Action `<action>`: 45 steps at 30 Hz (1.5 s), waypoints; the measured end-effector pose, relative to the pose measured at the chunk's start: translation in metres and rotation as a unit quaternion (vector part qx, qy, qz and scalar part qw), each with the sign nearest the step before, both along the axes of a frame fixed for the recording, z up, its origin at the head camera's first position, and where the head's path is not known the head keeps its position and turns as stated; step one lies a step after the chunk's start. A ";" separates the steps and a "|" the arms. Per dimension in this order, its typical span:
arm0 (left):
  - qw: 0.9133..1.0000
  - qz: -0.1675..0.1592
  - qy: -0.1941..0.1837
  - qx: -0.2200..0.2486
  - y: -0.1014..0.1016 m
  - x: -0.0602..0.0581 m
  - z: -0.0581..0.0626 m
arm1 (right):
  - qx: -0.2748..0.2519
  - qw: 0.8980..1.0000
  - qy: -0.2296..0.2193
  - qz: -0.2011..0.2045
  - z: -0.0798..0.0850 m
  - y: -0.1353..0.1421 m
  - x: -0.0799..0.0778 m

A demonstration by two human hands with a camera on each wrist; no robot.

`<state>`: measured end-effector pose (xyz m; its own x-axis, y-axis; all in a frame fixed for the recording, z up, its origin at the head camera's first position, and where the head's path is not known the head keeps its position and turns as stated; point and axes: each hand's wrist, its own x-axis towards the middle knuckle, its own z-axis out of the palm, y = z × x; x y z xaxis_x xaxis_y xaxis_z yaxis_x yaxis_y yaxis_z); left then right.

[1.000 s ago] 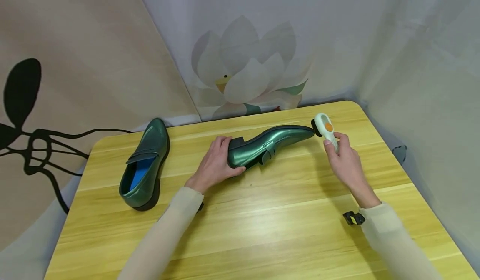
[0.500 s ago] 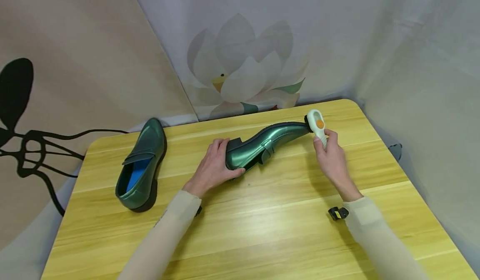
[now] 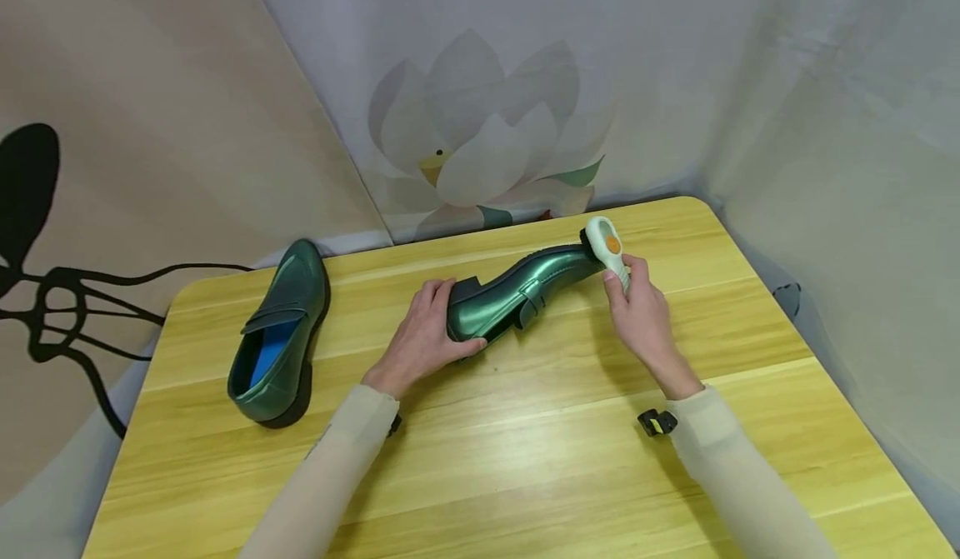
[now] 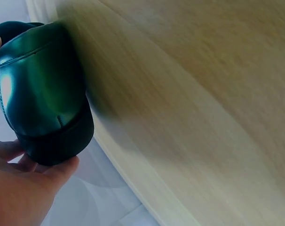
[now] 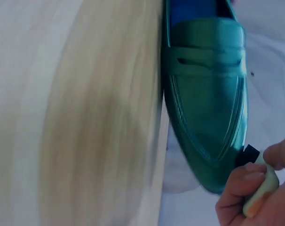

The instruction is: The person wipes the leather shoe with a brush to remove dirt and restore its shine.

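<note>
left hand [image 3: 422, 336]: grips shoe [image 3: 498, 296] by heel, apparently to steady it | right hand [image 3: 643, 316]: grips brush [image 3: 602, 241], bristles at toe, likely angled to reach its edge | shoe: tilted sideways over surface [image 3: 517, 459]

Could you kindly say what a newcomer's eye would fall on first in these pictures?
Probably the shiny metallic-green loafer, tilted toward the back of the yellow wooden table, its heel in the left hand, while the right hand holds a pale plastic-looking brush with an orange spot at its toe. Next might come the matching green loafer with a blue insole, upright on the left, then the pale flower printed on the backdrop behind.
</note>
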<state>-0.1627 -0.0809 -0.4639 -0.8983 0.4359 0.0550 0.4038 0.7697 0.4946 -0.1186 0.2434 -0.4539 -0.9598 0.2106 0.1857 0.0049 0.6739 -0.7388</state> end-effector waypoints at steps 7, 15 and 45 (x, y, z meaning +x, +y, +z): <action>1.000 0.000 -0.003 -0.001 -0.001 0.000 0.000 | -0.085 0.995 -0.055 -0.006 -0.004 0.015 0.005; 1.000 0.001 -0.012 0.003 -0.003 0.000 -0.001 | -0.271 0.956 -0.112 -0.022 -0.011 0.020 0.008; 1.000 0.002 -0.012 0.009 0.001 0.000 0.000 | 0.070 0.993 0.074 0.066 -0.012 -0.045 0.020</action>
